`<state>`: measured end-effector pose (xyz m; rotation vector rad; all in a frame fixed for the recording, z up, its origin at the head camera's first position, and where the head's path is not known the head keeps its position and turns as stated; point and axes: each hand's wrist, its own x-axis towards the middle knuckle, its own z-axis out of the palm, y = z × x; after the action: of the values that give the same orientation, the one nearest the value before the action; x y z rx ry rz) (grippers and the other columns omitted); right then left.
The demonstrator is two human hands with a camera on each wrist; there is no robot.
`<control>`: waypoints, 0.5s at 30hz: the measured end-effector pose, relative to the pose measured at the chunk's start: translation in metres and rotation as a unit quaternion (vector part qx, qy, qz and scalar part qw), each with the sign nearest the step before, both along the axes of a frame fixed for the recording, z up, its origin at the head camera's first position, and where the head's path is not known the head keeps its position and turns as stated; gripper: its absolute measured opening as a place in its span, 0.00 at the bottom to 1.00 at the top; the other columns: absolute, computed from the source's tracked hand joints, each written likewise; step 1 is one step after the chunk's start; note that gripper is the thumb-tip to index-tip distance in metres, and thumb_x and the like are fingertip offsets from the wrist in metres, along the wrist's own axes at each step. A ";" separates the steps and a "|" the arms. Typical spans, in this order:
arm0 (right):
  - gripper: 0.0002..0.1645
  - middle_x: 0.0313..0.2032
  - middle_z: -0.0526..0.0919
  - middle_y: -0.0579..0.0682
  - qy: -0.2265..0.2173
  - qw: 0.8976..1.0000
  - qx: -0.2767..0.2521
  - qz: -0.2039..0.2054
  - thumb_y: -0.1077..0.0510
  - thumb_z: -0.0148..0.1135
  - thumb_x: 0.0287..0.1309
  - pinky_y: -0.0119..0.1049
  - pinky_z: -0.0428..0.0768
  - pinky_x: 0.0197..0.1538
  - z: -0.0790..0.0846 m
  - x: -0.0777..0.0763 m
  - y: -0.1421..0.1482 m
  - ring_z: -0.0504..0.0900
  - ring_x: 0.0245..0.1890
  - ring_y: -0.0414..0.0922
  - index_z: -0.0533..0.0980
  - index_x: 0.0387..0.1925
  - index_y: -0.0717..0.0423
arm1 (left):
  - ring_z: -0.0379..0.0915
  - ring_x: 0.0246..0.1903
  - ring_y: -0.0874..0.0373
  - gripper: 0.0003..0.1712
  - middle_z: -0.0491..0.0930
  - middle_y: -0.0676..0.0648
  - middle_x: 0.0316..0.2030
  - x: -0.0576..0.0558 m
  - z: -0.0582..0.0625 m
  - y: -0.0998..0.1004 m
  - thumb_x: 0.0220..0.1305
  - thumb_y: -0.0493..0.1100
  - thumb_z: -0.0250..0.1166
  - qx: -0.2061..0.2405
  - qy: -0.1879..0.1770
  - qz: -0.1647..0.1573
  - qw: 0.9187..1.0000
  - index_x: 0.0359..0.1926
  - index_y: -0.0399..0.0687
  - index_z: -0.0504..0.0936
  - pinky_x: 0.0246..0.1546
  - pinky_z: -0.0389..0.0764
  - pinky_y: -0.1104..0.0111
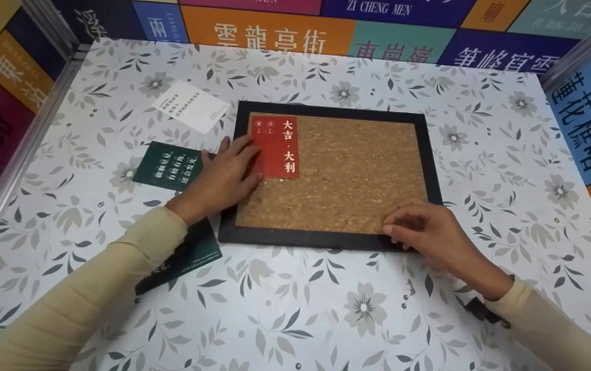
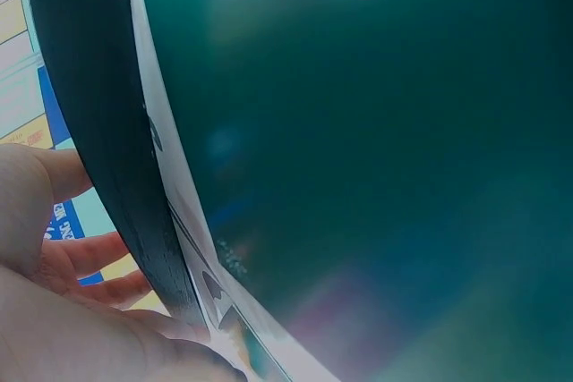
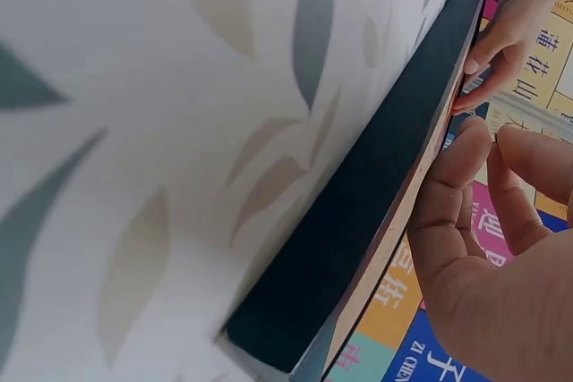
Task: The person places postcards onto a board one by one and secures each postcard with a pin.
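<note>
My left hand [image 1: 223, 175] lies over the left side of a black-framed cork board [image 1: 347, 180], its fingers extended onto the edge of a red card [image 1: 277, 147] with white characters. That card lies flat in the board's upper left corner. Over the lower right corner, my right hand [image 1: 424, 226] has its thumb and forefinger tips together. The right wrist view shows a tiny dark speck between the fingertips [image 3: 479, 145]; I cannot tell what it is. Beside the frame, a green card [image 1: 164, 167] lies partly behind the left hand.
A darker green card [image 1: 197, 255] sits under the left forearm, angled by the frame's lower left corner. Farther back is a white printed card [image 1: 192, 106]. Panels with colourful lettering [image 1: 274, 36] border the flower-patterned table [image 1: 295, 319] at the back and sides.
</note>
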<state>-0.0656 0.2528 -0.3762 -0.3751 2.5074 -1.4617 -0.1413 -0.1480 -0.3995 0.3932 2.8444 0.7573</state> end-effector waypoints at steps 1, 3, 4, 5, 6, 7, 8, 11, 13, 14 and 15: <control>0.04 0.46 0.86 0.57 0.000 1.000 -0.003 0.000 0.68 0.76 0.66 0.33 0.87 0.33 0.000 -0.001 -0.001 0.88 0.33 0.41 0.90 0.42 0.64 | 0.39 0.84 0.23 0.39 0.52 0.41 0.87 0.000 0.000 0.000 0.81 0.51 0.66 -0.001 0.000 0.000 1.000 0.85 0.45 0.66 0.73 0.39 0.17; 0.04 0.46 0.86 0.57 -0.004 1.000 -0.011 -0.001 0.69 0.76 0.66 0.33 0.87 0.33 0.000 -0.003 -0.002 0.88 0.33 0.42 0.90 0.42 0.66 | 0.39 0.84 0.23 0.40 0.52 0.41 0.87 0.000 0.000 0.000 0.81 0.52 0.66 -0.002 -0.001 0.000 1.000 0.85 0.45 0.65 0.73 0.39 0.17; 0.05 0.46 0.86 0.57 -0.007 1.000 -0.013 -0.001 0.69 0.76 0.66 0.33 0.87 0.32 0.001 -0.004 -0.002 0.88 0.33 0.42 0.89 0.42 0.66 | 0.39 0.84 0.23 0.40 0.52 0.41 0.87 0.000 0.000 0.000 0.81 0.52 0.66 -0.002 -0.001 -0.001 1.000 0.85 0.45 0.65 0.73 0.38 0.17; 0.05 0.46 0.86 0.57 -0.008 1.000 -0.012 -0.002 0.69 0.76 0.66 0.33 0.87 0.32 0.001 -0.005 -0.003 0.88 0.33 0.42 0.89 0.42 0.66 | 0.38 0.84 0.23 0.40 0.52 0.41 0.87 0.000 -0.001 0.000 0.81 0.52 0.66 -0.001 -0.002 -0.001 1.000 0.85 0.45 0.65 0.73 0.38 0.17; 0.05 0.45 0.87 0.57 -0.011 1.000 -0.012 -0.002 0.69 0.76 0.66 0.33 0.87 0.32 0.001 -0.006 -0.003 0.88 0.33 0.41 0.89 0.42 0.66 | 0.38 0.84 0.23 0.40 0.51 0.41 0.87 0.000 -0.001 0.000 0.81 0.52 0.66 -0.001 -0.002 0.000 1.000 0.85 0.46 0.65 0.73 0.38 0.17; 0.05 0.46 0.87 0.57 -0.013 1.000 -0.014 -0.002 0.69 0.75 0.66 0.34 0.87 0.32 0.001 -0.008 -0.004 0.88 0.33 0.42 0.89 0.43 0.66 | 0.38 0.84 0.23 0.40 0.51 0.41 0.87 0.000 -0.001 0.000 0.81 0.52 0.66 -0.001 -0.003 0.000 1.000 0.85 0.45 0.65 0.73 0.38 0.17; 0.05 0.46 0.87 0.57 -0.015 1.000 -0.016 -0.002 0.69 0.75 0.67 0.34 0.87 0.32 0.001 -0.009 -0.005 0.88 0.33 0.42 0.89 0.43 0.66 | 0.38 0.84 0.23 0.40 0.51 0.41 0.88 0.000 -0.001 0.000 0.81 0.52 0.66 0.000 -0.004 0.000 1.000 0.85 0.45 0.65 0.73 0.37 0.18; 0.05 0.46 0.87 0.59 -0.020 0.999 -0.030 -0.002 0.69 0.75 0.67 0.34 0.87 0.32 0.001 -0.013 -0.007 0.87 0.31 0.43 0.89 0.44 0.67 | 0.37 0.84 0.23 0.40 0.51 0.41 0.88 -0.001 -0.002 0.000 0.81 0.52 0.66 -0.001 -0.004 0.002 1.000 0.85 0.46 0.65 0.74 0.37 0.18; 0.06 0.45 0.87 0.59 -0.023 0.999 -0.040 -0.001 0.70 0.74 0.68 0.34 0.86 0.32 0.002 -0.016 -0.009 0.86 0.29 0.44 0.88 0.44 0.69 | 0.37 0.84 0.23 0.40 0.51 0.41 0.88 -0.001 -0.002 -0.001 0.81 0.52 0.66 -0.001 -0.004 0.002 1.000 0.85 0.46 0.65 0.73 0.36 0.18; 0.06 0.44 0.87 0.59 -0.025 0.999 -0.044 -0.001 0.70 0.74 0.68 0.34 0.86 0.32 0.002 -0.018 -0.010 0.85 0.28 0.45 0.88 0.44 0.70 | 0.37 0.84 0.23 0.40 0.51 0.42 0.88 -0.001 -0.002 0.000 0.81 0.52 0.66 -0.001 -0.004 0.002 1.000 0.85 0.46 0.65 0.73 0.36 0.18; 0.06 0.42 0.87 0.59 -0.029 0.998 -0.047 -0.001 0.70 0.74 0.68 0.34 0.86 0.32 0.003 -0.019 -0.011 0.85 0.28 0.45 0.88 0.44 0.71 | 0.37 0.84 0.23 0.40 0.51 0.42 0.88 -0.001 -0.002 0.000 0.81 0.52 0.66 -0.001 -0.004 0.001 1.000 0.85 0.46 0.65 0.73 0.36 0.18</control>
<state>-0.0845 0.2420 -0.3735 -0.3404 2.4017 -1.5731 -0.1420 -0.1485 -0.4016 0.3856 2.8375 0.7559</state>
